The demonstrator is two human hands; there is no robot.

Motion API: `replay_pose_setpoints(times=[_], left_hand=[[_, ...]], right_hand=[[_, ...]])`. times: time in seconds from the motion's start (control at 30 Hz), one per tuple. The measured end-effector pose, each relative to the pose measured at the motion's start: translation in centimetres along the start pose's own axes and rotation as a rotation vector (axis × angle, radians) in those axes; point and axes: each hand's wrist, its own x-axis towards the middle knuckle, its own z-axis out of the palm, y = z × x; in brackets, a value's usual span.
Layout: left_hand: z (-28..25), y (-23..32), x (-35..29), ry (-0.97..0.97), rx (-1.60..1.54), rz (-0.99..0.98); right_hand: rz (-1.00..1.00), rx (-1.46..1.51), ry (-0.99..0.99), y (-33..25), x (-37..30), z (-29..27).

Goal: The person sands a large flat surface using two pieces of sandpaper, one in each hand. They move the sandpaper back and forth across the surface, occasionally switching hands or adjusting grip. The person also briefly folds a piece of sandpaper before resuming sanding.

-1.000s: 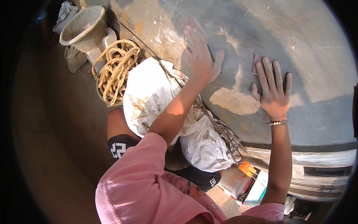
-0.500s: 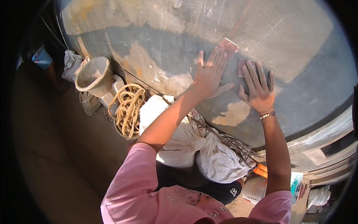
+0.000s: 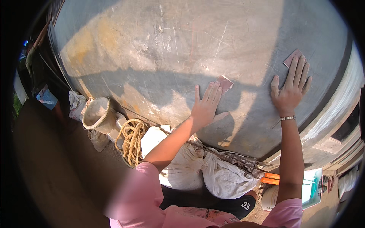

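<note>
My left hand (image 3: pixel 207 106) lies flat against the grey wall (image 3: pixel 182 49), fingers stretched and thumb apart. Under its fingertips a reddish-brown piece of sandpaper (image 3: pixel 226 84) is pressed to the surface. Farther right and higher, my right hand (image 3: pixel 289 91) is also flat on the wall with its fingers spread. A second piece of sandpaper (image 3: pixel 292 58) sticks out beyond those fingers, partly covered by them. Neither hand is curled around its sheet. A beaded bracelet (image 3: pixel 288 117) circles my right wrist. Scratches and pale and yellowish patches mark the wall.
White sacks (image 3: pixel 228 174) lie between me and the wall, beside a coiled rope (image 3: pixel 133 138) and a dusty bucket (image 3: pixel 99 114). At the lower right are orange handles (image 3: pixel 270 178), a pail (image 3: pixel 269 198) and a teal-and-white container (image 3: pixel 312 188). Another person (image 3: pixel 36 68) stands far left.
My right hand has slid up and to the right with its sandpaper, widening the gap between my hands. The view has shifted, and my left hand appears slightly lower, still on its sheet.
</note>
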Motion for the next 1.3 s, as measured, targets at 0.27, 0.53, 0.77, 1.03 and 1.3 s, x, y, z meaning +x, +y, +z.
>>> replay_pose_setpoints(times=[0.27, 0.53, 0.77, 1.03, 1.3], left_hand=[[-2.6, -1.5, 15.4, 0.354, 0.095, -0.219], [-4.7, 4.1, 15.7, 0.213, 0.136, 0.089], [-3.6, 7.0, 13.5, 0.095, -0.022, 0.121], [-3.9, 1.3, 22.2, 0.448, 0.207, -0.008], [-7.6, -0.4, 25.3, 0.703, 0.178, 0.227]], right_hand=[[0.069, 0.071, 0.064, -0.6, 1.0, -1.5], [0.090, 0.084, -0.010, -0.3, 0.4, -1.3], [0.087, 0.112, 0.029, -0.4, 0.8, -1.7], [0.059, 0.116, 0.061, -0.4, 0.6, -1.6], [0.044, 0.119, 0.127, -0.6, 0.3, -1.5]])
